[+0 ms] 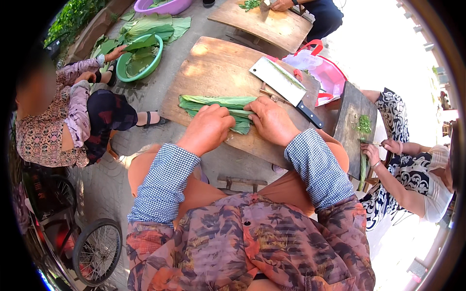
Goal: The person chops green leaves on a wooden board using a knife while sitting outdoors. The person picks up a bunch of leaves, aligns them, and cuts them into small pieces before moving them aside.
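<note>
Long green leaves lie in a loosely rolled bundle across the near part of a wooden board. My left hand has its fingers curled on the bundle's near side, pressing it from above. Close by, my right hand pinches the right end of the leaves, thumb and fingers bent around the edge. Parts of the leaves are hidden under both hands. Beyond my right hand lies a cleaver with a wide pale blade, its black handle pointing toward the board's right edge.
At left, a seated person's hand reaches over a green basin holding leaves; more large leaves lie behind. Another person cuts greens on a board at right. A third board stands ahead. A pink basin sits beyond the cleaver.
</note>
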`<action>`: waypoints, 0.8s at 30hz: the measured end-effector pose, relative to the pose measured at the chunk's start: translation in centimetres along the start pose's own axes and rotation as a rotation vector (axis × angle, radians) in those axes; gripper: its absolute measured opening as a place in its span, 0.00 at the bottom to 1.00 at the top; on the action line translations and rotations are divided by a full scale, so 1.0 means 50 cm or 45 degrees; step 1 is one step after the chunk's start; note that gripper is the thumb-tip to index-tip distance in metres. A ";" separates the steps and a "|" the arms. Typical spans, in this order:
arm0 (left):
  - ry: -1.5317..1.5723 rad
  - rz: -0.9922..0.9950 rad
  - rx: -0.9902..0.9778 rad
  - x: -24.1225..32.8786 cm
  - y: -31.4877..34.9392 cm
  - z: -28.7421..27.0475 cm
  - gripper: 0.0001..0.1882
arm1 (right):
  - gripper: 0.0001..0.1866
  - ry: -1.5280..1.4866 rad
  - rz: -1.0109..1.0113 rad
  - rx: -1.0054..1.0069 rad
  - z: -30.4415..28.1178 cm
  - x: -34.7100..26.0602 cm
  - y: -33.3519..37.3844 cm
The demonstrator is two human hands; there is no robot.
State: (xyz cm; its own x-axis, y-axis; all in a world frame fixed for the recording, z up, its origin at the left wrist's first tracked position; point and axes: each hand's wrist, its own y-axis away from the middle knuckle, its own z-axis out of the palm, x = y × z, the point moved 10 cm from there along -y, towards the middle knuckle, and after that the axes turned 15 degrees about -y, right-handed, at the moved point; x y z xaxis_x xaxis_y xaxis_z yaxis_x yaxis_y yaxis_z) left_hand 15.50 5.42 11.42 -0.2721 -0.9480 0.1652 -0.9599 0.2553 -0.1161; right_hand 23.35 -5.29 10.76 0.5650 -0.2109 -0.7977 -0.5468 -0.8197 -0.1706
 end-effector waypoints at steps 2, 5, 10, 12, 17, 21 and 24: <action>0.114 -0.001 0.012 0.002 0.003 -0.013 0.09 | 0.10 -0.027 -0.028 -0.065 0.012 -0.002 0.002; 0.152 -0.021 -0.002 0.006 0.014 0.001 0.09 | 0.09 -0.085 -0.054 -0.211 0.048 -0.006 0.014; 0.136 -0.004 0.112 0.024 0.019 0.007 0.10 | 0.12 -0.052 -0.024 -0.442 0.096 0.007 0.034; 0.075 -0.029 0.048 0.017 0.017 0.024 0.11 | 0.12 -0.110 -0.045 -0.449 0.092 0.000 0.035; 0.131 -0.168 0.049 -0.008 0.024 0.046 0.12 | 0.12 -0.190 0.153 -0.397 0.080 -0.013 0.030; 0.190 -0.236 0.194 -0.013 0.017 0.032 0.12 | 0.11 -0.043 0.097 -0.330 0.090 0.014 0.033; 0.144 -0.221 0.221 -0.013 0.011 0.011 0.12 | 0.10 -0.011 0.200 -0.271 0.092 0.034 0.032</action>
State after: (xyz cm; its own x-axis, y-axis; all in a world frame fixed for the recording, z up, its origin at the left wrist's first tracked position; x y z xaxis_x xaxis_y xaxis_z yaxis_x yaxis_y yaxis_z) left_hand 15.20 6.07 10.71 -0.1197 -0.9450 0.3045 -0.9694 0.0451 -0.2411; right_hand 20.59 -4.52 6.47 0.4778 -0.3409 -0.8096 -0.4845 -0.8711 0.0809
